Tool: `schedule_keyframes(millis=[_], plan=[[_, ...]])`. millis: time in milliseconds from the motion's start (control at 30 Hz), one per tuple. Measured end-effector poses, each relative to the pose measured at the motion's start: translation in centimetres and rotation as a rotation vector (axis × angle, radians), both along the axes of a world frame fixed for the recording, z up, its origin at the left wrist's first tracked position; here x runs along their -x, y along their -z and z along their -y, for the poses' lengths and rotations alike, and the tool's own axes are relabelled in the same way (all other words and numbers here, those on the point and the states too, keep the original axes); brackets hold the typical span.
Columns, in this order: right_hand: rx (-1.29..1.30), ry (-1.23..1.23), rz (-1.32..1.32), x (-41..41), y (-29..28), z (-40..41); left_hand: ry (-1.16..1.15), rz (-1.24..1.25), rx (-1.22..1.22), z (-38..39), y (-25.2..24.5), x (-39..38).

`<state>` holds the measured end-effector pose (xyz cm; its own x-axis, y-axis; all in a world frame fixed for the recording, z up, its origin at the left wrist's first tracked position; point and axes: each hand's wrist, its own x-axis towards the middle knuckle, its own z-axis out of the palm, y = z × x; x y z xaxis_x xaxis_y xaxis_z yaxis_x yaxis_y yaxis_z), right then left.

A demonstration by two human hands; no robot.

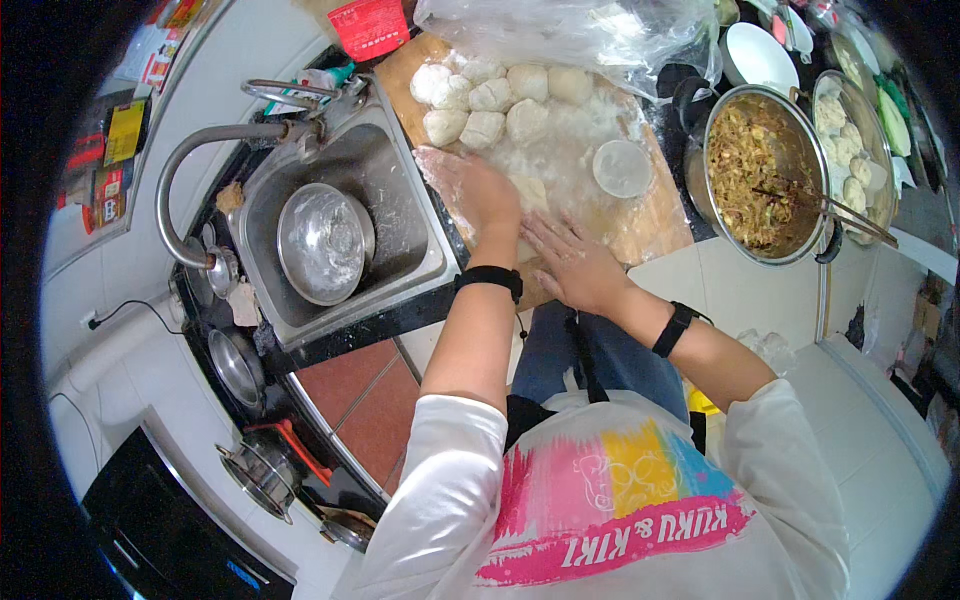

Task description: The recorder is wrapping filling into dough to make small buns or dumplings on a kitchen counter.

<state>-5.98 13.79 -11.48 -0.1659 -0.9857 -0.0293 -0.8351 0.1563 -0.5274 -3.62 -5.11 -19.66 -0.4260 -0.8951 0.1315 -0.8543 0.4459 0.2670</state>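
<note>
My left hand (472, 187) lies flat and floury over the left part of a wooden board (664, 225), its fingers stretched towards the sink; what is under its palm is hidden. A small flattened piece of dough (530, 193) shows between my hands. My right hand (574, 262) is palm down at the board's near edge, fingers spread, with nothing seen in it. Beyond them several floured dough balls (527, 120) sit in rows at the back left of the board. A round translucent lid or shallow dish (622, 169) rests on the floury right side.
On the left is a steel sink (397, 225) with a metal bowl (322, 244) and a curved faucet (169, 180). To the right stand a pot of chopped filling (750, 180) with chopsticks (862, 217) and a tray of dough pieces (855, 165). Plastic sheeting (570, 37) lies behind.
</note>
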Motion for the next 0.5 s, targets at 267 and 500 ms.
schedule_keyframes(millis=[267, 500], plan=[[0.138, 0.015, 0.028, 2.7, -0.5, -0.2, -0.351, -1.335, -0.901, 1.2, -4.8, -1.9], [0.128, 0.014, -0.119, 1.1, 1.7, 2.0, -0.044, 0.056, -0.315, 2.8, 1.4, -3.2]])
